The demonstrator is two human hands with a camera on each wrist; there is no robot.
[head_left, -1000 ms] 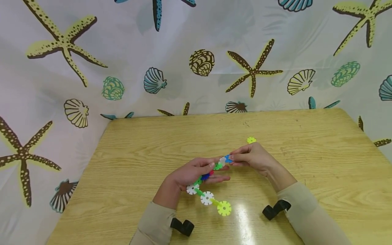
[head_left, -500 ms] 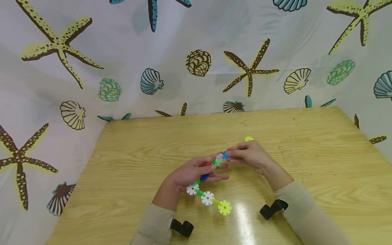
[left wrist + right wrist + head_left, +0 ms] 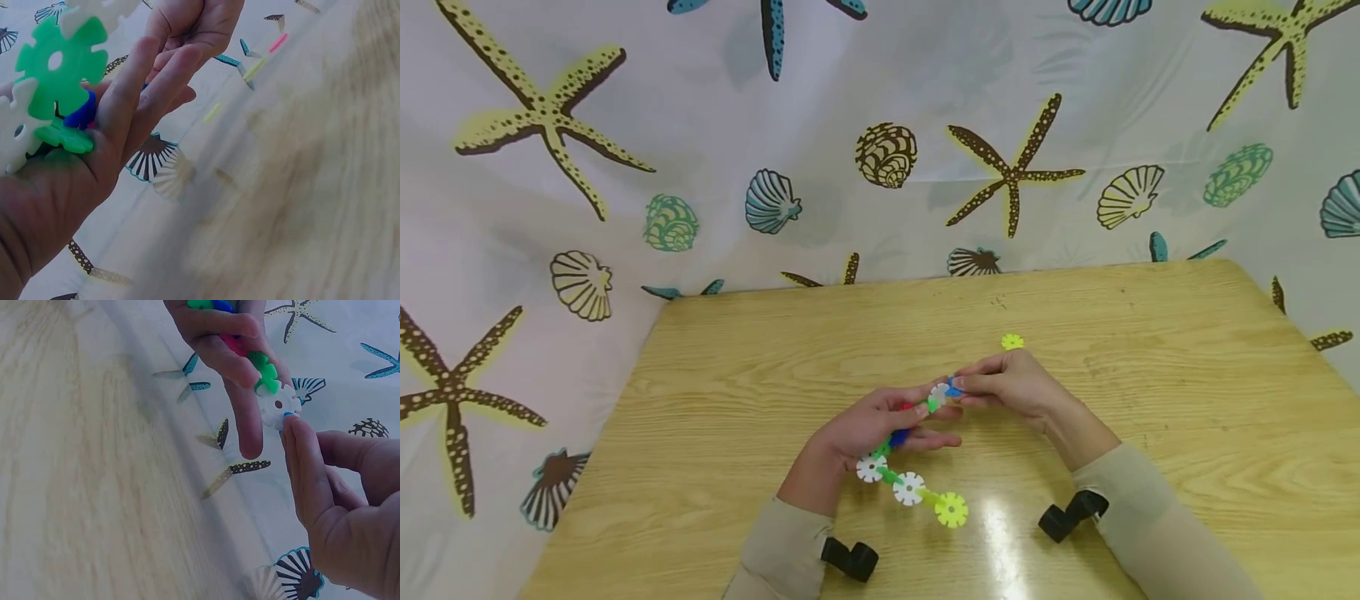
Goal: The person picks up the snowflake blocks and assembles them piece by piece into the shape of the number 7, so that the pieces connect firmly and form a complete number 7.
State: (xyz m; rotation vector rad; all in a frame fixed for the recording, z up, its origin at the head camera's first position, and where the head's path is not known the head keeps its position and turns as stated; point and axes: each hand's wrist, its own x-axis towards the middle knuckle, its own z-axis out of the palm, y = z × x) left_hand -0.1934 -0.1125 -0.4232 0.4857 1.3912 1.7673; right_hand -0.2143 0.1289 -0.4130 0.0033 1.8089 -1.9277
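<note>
A chain of notched plastic interlocking discs runs across my left hand, whose thumb holds it against the fingers. Its lower end hangs past the palm, with white and green pieces leading to a yellow disc. Red, dark blue and green discs lie partly hidden under the left thumb. At the upper end, a white disc sticks out beyond the left fingers. My right hand pinches a blue disc at that white disc's edge; the fingertips cover most of the blue one.
A loose yellow disc lies on the wooden table just beyond the right hand. Thin yellow and pink slivers show low over the table in the left wrist view. A curtain printed with starfish and shells hangs behind.
The blue disc has tilted and shows less of its face, while the white disc beside it turns more toward the head camera. The right hand has dipped slightly; the left stays nearly still.
</note>
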